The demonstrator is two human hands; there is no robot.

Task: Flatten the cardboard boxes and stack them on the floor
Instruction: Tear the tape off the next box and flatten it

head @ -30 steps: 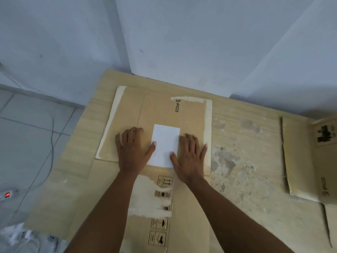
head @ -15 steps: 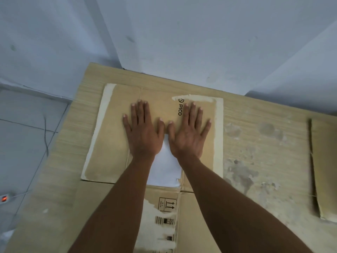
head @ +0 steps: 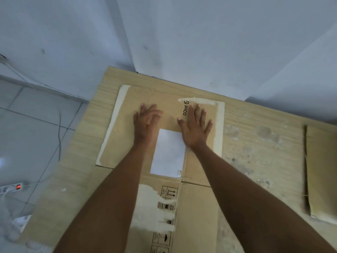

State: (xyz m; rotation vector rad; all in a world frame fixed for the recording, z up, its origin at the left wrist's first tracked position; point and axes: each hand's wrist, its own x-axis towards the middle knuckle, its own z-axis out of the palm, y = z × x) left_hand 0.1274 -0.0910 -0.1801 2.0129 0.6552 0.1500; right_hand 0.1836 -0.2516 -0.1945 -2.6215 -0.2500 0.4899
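Press outward along the creases with left hand (head: 145,123) and right hand (head: 196,128), both spread flat and holding nothing, on the cardboard box (head: 120,134) lying on the table (head: 264,152) (left one blurred, so contact there only probable), leaning weight evenly to prevent spring-back

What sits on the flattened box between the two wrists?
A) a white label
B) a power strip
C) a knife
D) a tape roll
A: a white label is stuck to the box, between the left hand and the right hand, which both lie flat on the cardboard.
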